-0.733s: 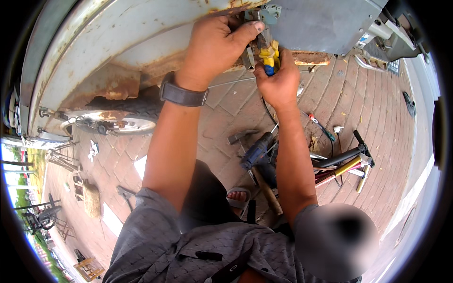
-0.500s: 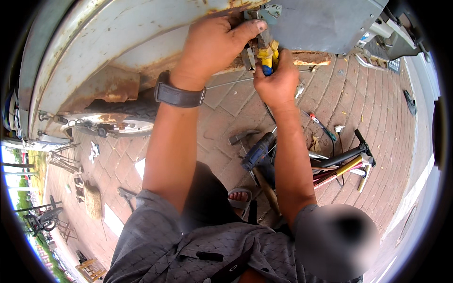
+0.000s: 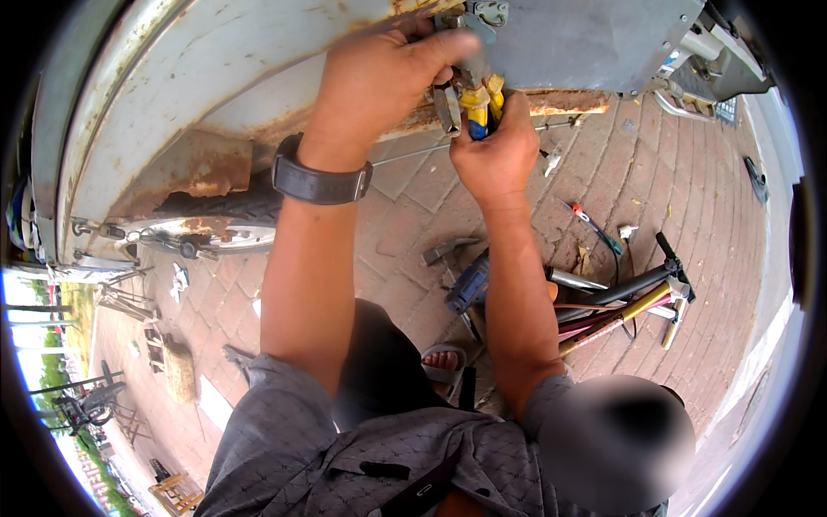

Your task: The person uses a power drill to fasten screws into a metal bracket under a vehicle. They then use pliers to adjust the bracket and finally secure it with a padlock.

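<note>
In the head view, both hands are working at the lower rusty edge of a large grey metal body (image 3: 258,77), close to a small metal latch (image 3: 487,13) at the top edge of the picture. The left hand (image 3: 383,82), with a dark wristwatch (image 3: 320,181) on the wrist, is pressing its fingers together around the head of the pliers (image 3: 474,108) and against the metal. The right hand (image 3: 498,151) is closing firmly around the yellow and blue handles of the pliers from below. The jaws of the pliers are hidden behind the fingers, so I cannot tell what they are gripping.

To my judgement, the step in hand is squeezing or twisting some small part at the rusty edge, and the next move is asking for a steady grip of the right hand while the left one is guiding the tool head.

Below the hands, the ground is a pavement of reddish bricks (image 3: 655,172). A hammer (image 3: 448,252), a blue power tool (image 3: 469,283), a small screwdriver with red handle (image 3: 590,222) and a bicycle frame (image 3: 620,302) with handlebar are lying on it, near the person's sandal (image 3: 444,362). At the left edge a wheel with tyre (image 3: 215,211) is standing under the metal body. The place is outdoors, with trees and grass far at the left corner.
</note>
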The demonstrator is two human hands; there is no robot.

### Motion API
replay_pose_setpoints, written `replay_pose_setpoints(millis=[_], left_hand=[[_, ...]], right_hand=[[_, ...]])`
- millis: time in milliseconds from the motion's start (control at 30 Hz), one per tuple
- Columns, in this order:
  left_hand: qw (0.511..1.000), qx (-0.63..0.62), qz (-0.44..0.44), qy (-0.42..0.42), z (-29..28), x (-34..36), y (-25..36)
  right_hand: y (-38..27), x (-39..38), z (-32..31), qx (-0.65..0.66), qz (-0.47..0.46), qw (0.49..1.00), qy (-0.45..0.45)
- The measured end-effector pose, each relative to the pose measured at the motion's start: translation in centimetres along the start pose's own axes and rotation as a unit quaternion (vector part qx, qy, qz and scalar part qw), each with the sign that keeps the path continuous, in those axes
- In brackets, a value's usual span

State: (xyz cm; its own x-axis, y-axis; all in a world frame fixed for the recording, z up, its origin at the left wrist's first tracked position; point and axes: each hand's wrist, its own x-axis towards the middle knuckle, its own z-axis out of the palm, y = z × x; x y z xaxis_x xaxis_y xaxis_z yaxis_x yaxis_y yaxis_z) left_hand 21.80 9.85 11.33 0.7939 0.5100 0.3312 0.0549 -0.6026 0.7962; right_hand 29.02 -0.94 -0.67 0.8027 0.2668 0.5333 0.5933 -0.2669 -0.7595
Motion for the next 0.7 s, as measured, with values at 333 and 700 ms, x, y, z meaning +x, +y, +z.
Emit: replay_pose_setpoints(millis=[333,700], left_hand=[[0.962,-0.257,-0.079,0.048,1.6,-0.3,0.9],[0.999,-0.013,0.018,0.023,0.6,-0.1,-0.1]], right_hand=[[-0.8,-1.0,0.8,0.003,0.054,0.998,0.025],[-0.4,0.1,-1.2,0.003,0.008,1.000,0.001]])
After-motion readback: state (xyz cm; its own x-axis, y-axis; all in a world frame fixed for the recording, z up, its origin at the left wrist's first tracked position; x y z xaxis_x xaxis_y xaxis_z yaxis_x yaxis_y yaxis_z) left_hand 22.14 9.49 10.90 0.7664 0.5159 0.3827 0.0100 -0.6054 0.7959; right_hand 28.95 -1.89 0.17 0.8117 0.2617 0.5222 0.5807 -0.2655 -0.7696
